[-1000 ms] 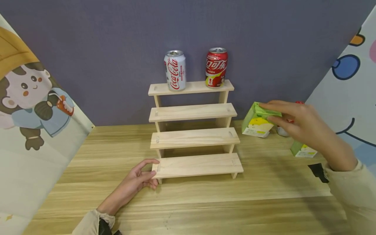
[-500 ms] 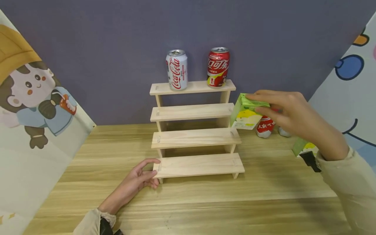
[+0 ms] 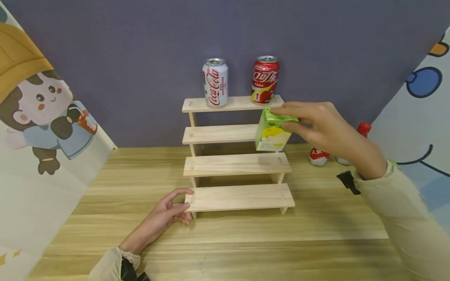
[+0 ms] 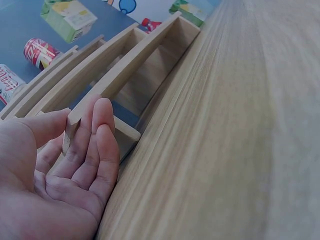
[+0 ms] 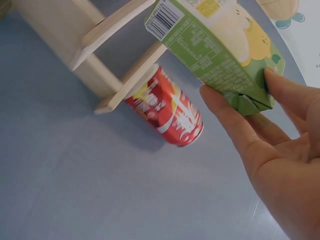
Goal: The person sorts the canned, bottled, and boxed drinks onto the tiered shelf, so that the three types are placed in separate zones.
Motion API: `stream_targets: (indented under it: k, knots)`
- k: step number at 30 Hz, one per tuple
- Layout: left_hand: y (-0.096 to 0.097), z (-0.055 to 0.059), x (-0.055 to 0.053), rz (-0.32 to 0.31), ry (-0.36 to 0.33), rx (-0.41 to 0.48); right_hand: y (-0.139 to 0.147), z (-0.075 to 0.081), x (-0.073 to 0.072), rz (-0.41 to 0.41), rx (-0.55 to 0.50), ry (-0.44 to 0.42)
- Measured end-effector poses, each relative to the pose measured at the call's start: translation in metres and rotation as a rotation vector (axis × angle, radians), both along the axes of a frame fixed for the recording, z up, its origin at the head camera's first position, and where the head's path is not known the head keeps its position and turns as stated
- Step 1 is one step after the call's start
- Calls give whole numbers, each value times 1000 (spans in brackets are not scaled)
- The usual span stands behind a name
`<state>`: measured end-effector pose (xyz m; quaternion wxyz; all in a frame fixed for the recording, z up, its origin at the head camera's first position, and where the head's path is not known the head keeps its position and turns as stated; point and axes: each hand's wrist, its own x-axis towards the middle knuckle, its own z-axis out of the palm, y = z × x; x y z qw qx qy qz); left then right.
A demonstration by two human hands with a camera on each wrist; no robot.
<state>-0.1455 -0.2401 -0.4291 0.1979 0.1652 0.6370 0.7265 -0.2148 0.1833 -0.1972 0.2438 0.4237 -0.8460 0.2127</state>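
Observation:
A pale wooden four-step rack (image 3: 239,197) stands on the table. My left hand (image 3: 165,214) grips the left end of its lowest step, thumb above and fingers beneath, as the left wrist view shows up close. My right hand (image 3: 320,121) pinches a green drink carton (image 3: 275,134) by its top end, between thumb and fingers. In the head view the carton overlaps the right end of the second step from the top. On the top step a white Coca-Cola can (image 3: 215,82) stands at the left and a red cola can (image 3: 265,80) at the right.
Behind my right forearm, a red-labelled bottle (image 3: 318,156) lies or stands on the table (image 3: 239,242), and a red cap (image 3: 364,128) shows farther right. Another green carton (image 4: 187,12) appears beyond the rack. A dark wall (image 3: 158,78) closes the back; printed panels flank both sides.
My right hand has carried the green carton leftward and slightly up, from beside the rack to over its right end. My left hand keeps its grip on the lowest step.

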Motion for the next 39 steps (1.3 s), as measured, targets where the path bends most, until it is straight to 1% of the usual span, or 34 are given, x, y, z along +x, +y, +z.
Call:
stream_targets:
  k: [8, 15, 19, 25, 29, 35, 39]
  knots:
    - [1, 0, 0, -4, 1, 21, -29, 6, -10, 63, -36, -42]
    - [2, -1, -1, -17, 4, 24, -46, 11, -18, 82, -59, -67]
    - [2, -1, -3, -14, 5, 25, -55, 12, -26, 101, -73, -63]
    - [-1, -2, -3, -11, 1, 23, -75, 12, -39, 154, -53, -30]
    - [-1, -2, -4, -5, 5, 16, -86, 13, -44, 174, -63, -64]
    - [1, -3, -6, -2, 3, 16, -101, 12, -53, 157, -71, -163]
    - [0, -3, -5, 0, -1, 19, -110, 10, -59, 154, -81, -208]
